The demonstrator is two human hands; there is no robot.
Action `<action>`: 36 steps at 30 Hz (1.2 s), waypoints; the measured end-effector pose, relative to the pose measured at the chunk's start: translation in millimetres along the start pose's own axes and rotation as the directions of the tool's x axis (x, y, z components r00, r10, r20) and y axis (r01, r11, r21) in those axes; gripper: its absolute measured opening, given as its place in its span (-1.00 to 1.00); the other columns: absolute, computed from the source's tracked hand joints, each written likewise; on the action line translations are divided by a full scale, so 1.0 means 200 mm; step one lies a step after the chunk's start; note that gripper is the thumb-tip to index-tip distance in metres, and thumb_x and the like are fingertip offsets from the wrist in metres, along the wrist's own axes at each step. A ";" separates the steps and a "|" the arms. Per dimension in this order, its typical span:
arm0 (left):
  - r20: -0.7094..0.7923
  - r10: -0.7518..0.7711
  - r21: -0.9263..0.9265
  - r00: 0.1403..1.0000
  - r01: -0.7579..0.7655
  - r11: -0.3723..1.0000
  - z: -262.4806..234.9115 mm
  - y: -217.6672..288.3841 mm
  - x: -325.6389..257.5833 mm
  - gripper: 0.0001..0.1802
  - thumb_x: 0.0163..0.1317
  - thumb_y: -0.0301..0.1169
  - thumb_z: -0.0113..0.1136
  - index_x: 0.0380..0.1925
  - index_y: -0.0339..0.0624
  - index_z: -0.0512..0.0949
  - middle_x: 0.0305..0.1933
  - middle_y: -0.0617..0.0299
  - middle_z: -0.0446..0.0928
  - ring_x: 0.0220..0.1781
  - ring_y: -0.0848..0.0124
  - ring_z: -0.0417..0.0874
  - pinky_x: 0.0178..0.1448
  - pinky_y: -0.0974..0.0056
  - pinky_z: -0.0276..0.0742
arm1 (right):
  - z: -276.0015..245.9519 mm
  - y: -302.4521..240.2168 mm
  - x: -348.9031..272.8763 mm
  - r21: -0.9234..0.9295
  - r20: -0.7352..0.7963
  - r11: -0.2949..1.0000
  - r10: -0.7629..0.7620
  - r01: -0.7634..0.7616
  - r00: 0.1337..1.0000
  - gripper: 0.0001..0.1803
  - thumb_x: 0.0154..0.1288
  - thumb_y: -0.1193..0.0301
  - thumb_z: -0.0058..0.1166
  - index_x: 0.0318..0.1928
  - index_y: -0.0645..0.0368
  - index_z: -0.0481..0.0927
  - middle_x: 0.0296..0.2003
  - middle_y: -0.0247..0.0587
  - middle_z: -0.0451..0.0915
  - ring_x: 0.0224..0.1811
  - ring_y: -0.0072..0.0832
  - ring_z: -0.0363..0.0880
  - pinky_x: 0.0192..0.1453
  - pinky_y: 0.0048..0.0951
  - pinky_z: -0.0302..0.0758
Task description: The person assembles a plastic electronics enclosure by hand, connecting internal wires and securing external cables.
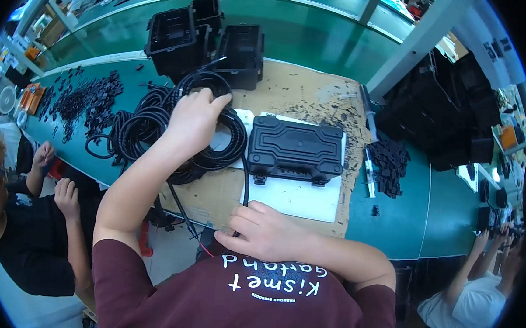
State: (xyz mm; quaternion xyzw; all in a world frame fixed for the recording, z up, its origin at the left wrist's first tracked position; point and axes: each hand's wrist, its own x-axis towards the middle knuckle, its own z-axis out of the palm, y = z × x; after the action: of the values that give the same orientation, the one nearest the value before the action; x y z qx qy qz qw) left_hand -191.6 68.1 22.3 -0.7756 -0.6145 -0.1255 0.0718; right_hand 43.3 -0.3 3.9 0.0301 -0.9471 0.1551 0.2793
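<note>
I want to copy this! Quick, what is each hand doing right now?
Left hand: closed on the coil of black corrugated tubing.
Right hand: fingers curled, pinching a thin black cable at the cardboard's edge.

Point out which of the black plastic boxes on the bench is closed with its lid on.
The flat black box lying on the white sheet, just right of the left hand. The boxes behind it stand open and hollow.
</note>
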 end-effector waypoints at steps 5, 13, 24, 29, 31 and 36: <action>-0.278 -0.055 -0.102 0.959 0.028 0.994 -0.22 0.11 -0.09 -0.38 -0.10 -0.69 0.23 0.09 -0.16 0.50 -0.22 0.07 0.42 -0.16 0.12 0.48 -0.03 0.19 0.42 | 0.00 0.00 -0.11 -0.017 -0.098 0.997 0.078 -0.080 0.992 -0.79 0.08 0.42 0.02 -0.23 0.16 0.55 -0.21 -0.19 0.46 -0.05 -0.31 0.45 -0.05 -0.40 0.43; -0.708 -0.111 -0.142 0.698 0.013 0.990 -0.21 -0.02 -0.43 -0.38 -0.08 -0.74 0.20 0.10 -0.31 0.44 -0.17 0.09 0.35 -0.15 0.23 0.43 -0.01 0.27 0.37 | -0.36 0.21 -0.08 -0.281 0.034 0.831 0.509 -0.480 0.860 -0.09 -0.12 0.29 0.42 0.31 -0.08 0.28 0.32 0.21 0.13 0.42 0.09 0.05 0.36 0.12 0.05; -0.659 -0.301 -0.368 0.689 0.053 0.928 0.14 0.09 -0.53 -0.38 -0.05 -0.75 0.21 0.11 -0.25 0.42 -0.13 0.08 0.33 -0.14 0.24 0.41 -0.03 0.26 0.36 | -0.68 0.38 -0.18 0.805 0.107 0.207 0.871 -0.555 0.480 -0.10 0.10 0.32 0.30 0.39 0.25 0.12 0.22 0.01 0.39 0.20 -0.24 0.46 0.25 -0.33 0.42; -0.653 -0.305 -0.397 0.694 0.029 0.917 0.16 0.09 -0.47 -0.44 -0.02 -0.73 0.22 0.08 -0.26 0.44 -0.17 0.09 0.36 -0.15 0.23 0.43 -0.02 0.25 0.36 | -0.55 0.29 -0.44 0.919 0.261 -0.357 0.869 0.169 0.420 -0.48 0.25 0.34 0.03 0.19 0.31 0.40 -0.01 -0.01 0.57 -0.05 -0.30 0.64 0.05 -0.28 0.60; -0.637 -0.294 -0.389 0.713 0.032 0.921 0.17 0.09 -0.48 -0.44 -0.01 -0.72 0.23 0.08 -0.25 0.44 -0.14 0.08 0.37 -0.12 0.23 0.44 -0.01 0.25 0.37 | -0.51 0.26 -0.48 0.918 0.267 -0.357 0.876 0.170 0.402 -0.48 0.25 0.34 0.03 0.19 0.31 0.40 -0.01 -0.01 0.57 -0.05 -0.31 0.64 0.04 -0.29 0.60; -0.621 -0.281 -0.368 0.732 0.044 0.929 0.19 0.11 -0.46 -0.43 0.02 -0.72 0.22 0.11 -0.23 0.43 -0.09 0.08 0.36 -0.09 0.23 0.44 0.00 0.26 0.38 | -0.31 0.11 -0.58 0.898 0.295 -0.398 0.859 0.185 0.419 -0.49 0.24 0.34 0.04 0.18 0.30 0.40 -0.02 -0.02 0.58 -0.06 -0.32 0.64 0.02 -0.30 0.60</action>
State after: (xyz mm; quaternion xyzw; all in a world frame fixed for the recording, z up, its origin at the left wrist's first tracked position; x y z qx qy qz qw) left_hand -186.5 -12.5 -40.1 -0.6227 -0.5851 -0.4992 0.1439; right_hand 170.2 37.1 -14.8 -0.2212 -0.1939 0.8815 0.3693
